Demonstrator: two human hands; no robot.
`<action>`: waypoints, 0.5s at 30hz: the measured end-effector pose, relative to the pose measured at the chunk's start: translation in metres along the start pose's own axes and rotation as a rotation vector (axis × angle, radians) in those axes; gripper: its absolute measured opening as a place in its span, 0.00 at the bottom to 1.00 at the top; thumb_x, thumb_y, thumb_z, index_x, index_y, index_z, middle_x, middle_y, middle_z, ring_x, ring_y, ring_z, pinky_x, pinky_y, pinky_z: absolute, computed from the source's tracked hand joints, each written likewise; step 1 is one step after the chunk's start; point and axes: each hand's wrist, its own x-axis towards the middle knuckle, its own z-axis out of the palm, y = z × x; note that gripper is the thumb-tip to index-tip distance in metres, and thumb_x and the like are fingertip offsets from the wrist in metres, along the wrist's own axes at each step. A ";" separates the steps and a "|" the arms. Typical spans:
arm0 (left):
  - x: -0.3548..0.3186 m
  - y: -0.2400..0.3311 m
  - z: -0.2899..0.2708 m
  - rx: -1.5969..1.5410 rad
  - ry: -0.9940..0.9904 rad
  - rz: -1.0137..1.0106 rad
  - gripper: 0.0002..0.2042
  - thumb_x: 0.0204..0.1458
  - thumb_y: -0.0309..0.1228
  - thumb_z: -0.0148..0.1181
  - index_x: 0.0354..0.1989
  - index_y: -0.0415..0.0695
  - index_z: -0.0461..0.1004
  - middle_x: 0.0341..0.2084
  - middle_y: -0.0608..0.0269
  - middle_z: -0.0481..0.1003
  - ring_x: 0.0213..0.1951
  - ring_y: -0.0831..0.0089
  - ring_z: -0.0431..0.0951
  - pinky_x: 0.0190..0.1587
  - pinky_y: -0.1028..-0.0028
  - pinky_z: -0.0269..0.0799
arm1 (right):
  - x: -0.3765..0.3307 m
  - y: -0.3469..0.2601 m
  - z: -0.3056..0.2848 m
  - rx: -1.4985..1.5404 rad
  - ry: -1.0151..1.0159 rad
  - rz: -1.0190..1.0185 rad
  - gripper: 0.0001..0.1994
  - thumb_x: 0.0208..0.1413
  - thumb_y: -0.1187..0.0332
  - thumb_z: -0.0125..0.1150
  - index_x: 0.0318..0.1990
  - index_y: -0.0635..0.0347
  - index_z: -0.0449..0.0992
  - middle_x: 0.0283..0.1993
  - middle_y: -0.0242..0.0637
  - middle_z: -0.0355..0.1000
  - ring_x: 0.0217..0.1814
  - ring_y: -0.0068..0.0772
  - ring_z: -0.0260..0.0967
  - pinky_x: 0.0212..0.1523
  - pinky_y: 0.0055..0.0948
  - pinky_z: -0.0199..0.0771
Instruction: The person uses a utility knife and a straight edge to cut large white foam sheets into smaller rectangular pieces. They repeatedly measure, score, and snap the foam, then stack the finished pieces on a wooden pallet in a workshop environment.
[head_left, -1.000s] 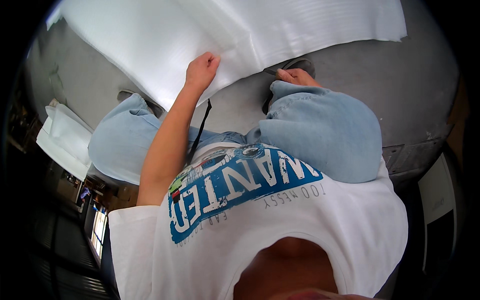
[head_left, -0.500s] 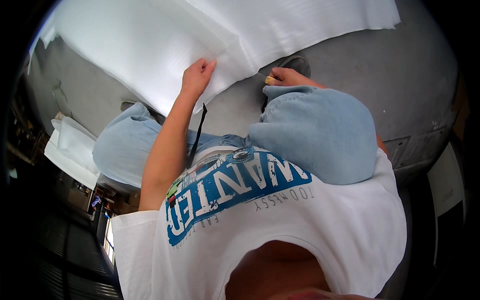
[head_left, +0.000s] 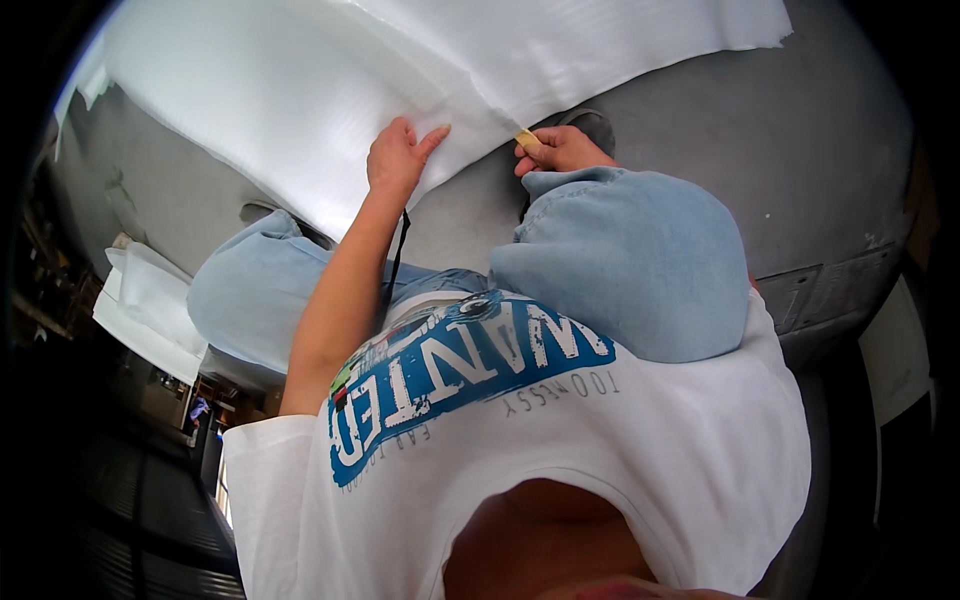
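White foam sheet (head_left: 330, 120): left hand (head_left: 397, 158) presses flat on its near edge, fingers together, right hand (head_left: 560, 150) pinching a yellowish tool (head_left: 527, 140) at that edge; best kept taut.

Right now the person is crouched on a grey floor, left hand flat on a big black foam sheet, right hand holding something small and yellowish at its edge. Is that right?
Not quite: the foam sheet is white, not black, as the head view shows. The rest holds: the left hand lies flat on it, the right hand holds a small yellowish thing at its edge, and the floor is grey.
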 end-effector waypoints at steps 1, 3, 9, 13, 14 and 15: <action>0.000 -0.002 0.001 0.008 -0.001 -0.005 0.29 0.44 0.59 0.64 0.20 0.44 0.63 0.17 0.58 0.70 0.24 0.60 0.72 0.30 0.63 0.67 | -0.005 -0.002 -0.002 0.004 0.018 0.007 0.13 0.67 0.63 0.47 0.43 0.64 0.72 0.33 0.32 0.74 0.30 0.17 0.66 0.34 0.21 0.68; 0.002 -0.002 0.001 0.020 -0.002 0.000 0.29 0.44 0.59 0.64 0.20 0.44 0.63 0.17 0.58 0.70 0.25 0.60 0.72 0.30 0.63 0.67 | -0.008 -0.001 -0.006 0.005 0.080 0.010 0.13 0.67 0.63 0.47 0.43 0.64 0.72 0.32 0.32 0.73 0.30 0.16 0.66 0.33 0.21 0.68; 0.002 0.004 0.002 0.022 -0.020 0.007 0.29 0.44 0.59 0.65 0.21 0.43 0.63 0.17 0.58 0.70 0.24 0.59 0.72 0.30 0.63 0.68 | -0.043 -0.006 -0.037 0.110 0.159 -0.137 0.13 0.66 0.63 0.48 0.38 0.64 0.73 0.28 0.27 0.70 0.27 0.15 0.63 0.30 0.22 0.65; -0.001 0.000 -0.002 -0.066 -0.168 0.007 0.28 0.43 0.59 0.65 0.23 0.42 0.66 0.20 0.56 0.72 0.26 0.58 0.72 0.31 0.63 0.69 | -0.085 -0.031 -0.055 -0.440 0.135 -0.256 0.15 0.64 0.61 0.51 0.32 0.64 0.74 0.23 0.27 0.67 0.24 0.16 0.60 0.26 0.23 0.62; 0.007 -0.005 -0.009 -0.094 -0.204 0.024 0.28 0.43 0.59 0.65 0.23 0.42 0.67 0.20 0.56 0.73 0.26 0.58 0.73 0.31 0.63 0.70 | -0.093 -0.039 -0.060 -0.564 0.119 -0.275 0.15 0.63 0.61 0.52 0.31 0.64 0.74 0.21 0.28 0.66 0.23 0.17 0.60 0.25 0.23 0.61; 0.013 -0.009 -0.016 -0.081 -0.289 0.068 0.25 0.46 0.55 0.65 0.23 0.42 0.70 0.20 0.58 0.74 0.24 0.67 0.73 0.30 0.69 0.70 | -0.090 -0.054 -0.073 -0.654 0.046 -0.272 0.15 0.63 0.60 0.53 0.31 0.64 0.74 0.20 0.28 0.65 0.23 0.17 0.59 0.24 0.23 0.61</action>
